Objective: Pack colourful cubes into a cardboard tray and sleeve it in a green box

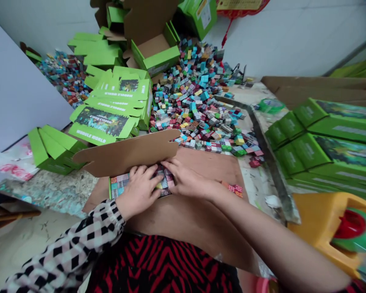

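Note:
An open box with its brown cardboard lid [131, 152] raised stands in front of me, packed with small patterned cubes [118, 184]. My left hand [140, 189] lies over the cubes with its fingers spread. Beside it, my right hand [183, 179] rests at the right end of the box, fingers bent and touching cubes there; whether it grips one is hidden. A few red cubes [233, 188] sit on the brown board [213, 167] to the right, partly behind my right forearm.
A large heap of loose cubes [198, 101] lies behind the box. Flattened green boxes [110, 106] are stacked at the left, closed green boxes [329, 142] at the right. A metal strip [266, 150], green tape [271, 106] and a yellow container [320, 219] are on the right.

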{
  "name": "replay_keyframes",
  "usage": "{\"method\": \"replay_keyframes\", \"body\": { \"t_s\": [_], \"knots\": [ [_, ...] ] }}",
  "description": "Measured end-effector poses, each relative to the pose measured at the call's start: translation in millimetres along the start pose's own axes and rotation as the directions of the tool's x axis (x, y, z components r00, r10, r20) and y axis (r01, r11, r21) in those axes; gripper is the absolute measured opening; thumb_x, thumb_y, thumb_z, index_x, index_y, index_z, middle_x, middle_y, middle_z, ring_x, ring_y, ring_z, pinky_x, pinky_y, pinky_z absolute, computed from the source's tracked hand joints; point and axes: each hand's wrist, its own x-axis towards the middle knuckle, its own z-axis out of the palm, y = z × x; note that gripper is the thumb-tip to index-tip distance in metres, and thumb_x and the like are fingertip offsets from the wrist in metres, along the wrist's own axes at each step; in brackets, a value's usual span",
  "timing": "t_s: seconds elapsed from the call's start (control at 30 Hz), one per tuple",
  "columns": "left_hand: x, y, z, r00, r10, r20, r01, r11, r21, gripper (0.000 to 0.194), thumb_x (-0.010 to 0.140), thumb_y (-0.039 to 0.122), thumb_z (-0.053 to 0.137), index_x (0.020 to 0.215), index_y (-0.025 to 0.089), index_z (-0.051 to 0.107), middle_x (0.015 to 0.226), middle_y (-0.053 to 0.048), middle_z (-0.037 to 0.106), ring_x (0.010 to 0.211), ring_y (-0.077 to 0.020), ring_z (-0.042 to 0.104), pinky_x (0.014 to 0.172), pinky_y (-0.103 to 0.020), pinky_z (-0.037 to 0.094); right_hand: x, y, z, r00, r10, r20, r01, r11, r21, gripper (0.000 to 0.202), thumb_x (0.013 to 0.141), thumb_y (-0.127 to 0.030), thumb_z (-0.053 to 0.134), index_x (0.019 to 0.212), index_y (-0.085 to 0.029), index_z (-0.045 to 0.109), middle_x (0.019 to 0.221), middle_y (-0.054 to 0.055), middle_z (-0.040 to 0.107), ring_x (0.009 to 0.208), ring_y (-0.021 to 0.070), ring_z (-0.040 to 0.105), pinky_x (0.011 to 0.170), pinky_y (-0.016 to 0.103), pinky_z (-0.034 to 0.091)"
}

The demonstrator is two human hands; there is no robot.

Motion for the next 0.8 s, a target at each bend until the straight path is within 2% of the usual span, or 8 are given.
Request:
{"method": "replay_keyframes", "body": {
  "t_s": [0.1,0.27,0.47,0.63,0.8],
  "knots": [
    [2,1,0.9,0.999,0.038,0.035,-0.039,0.998,0.043,0.033,0.087,0.032,0.052,0.117,0.023,0.059,0.128,-0.011,0.052,0.110,-0.0307,0.044,0.095,-0.052,0.031,-4,3,-3,1.000,0.005,-0.014,-0.005,0.999,0.034,0.075,0.067,-0.020,0.067,0.135,-0.012,0.037,0.129,0.018,0.041,0.122,0.0271,0.043,0.103,0.043,0.038],
    [4,2,3.9,0.998,0.041,0.043,-0.044,0.996,0.071,0.033,0.088,0.030,0.048,0.119,0.023,0.057,0.121,-0.011,0.055,0.108,-0.0296,0.046,0.095,-0.050,0.033,-11,5,-9,0.998,0.045,-0.049,-0.041,0.997,0.073,0.072,0.066,-0.022,0.067,0.132,-0.016,0.039,0.129,0.015,0.044,0.120,0.0262,0.045,0.100,0.044,0.040],
    [2,3,6.2,0.997,0.065,0.038,-0.070,0.987,0.143,0.031,0.090,0.031,0.046,0.116,0.022,0.059,0.122,-0.011,0.055,0.106,-0.0290,0.047,0.095,-0.049,0.034,-1,6,-5,0.999,0.001,-0.043,0.002,0.998,0.068,0.070,0.064,-0.023,0.071,0.128,-0.012,0.043,0.126,0.017,0.049,0.117,0.0260,0.047,0.101,0.042,0.038],
    [1,0,11.5,0.996,0.088,0.014,-0.088,0.991,0.099,0.034,0.093,0.030,0.042,0.119,0.017,0.059,0.127,-0.011,0.056,0.107,-0.0283,0.047,0.094,-0.047,0.038,6,11,-3,1.000,-0.016,-0.012,0.015,1.000,-0.019,0.073,0.063,-0.020,0.070,0.130,-0.009,0.041,0.128,0.018,0.049,0.119,0.0274,0.045,0.102,0.043,0.037],
    [-1,0,15.4,0.995,0.100,-0.001,-0.099,0.985,0.140,0.036,0.094,0.030,0.039,0.121,0.015,0.057,0.125,-0.008,0.058,0.103,-0.0277,0.048,0.089,-0.044,0.042,6,-2,-10,0.999,-0.008,0.048,0.016,0.985,-0.173,0.066,0.069,-0.016,0.060,0.131,-0.007,0.042,0.129,0.020,0.048,0.121,0.0291,0.044,0.102,0.045,0.036]
  ]
}}
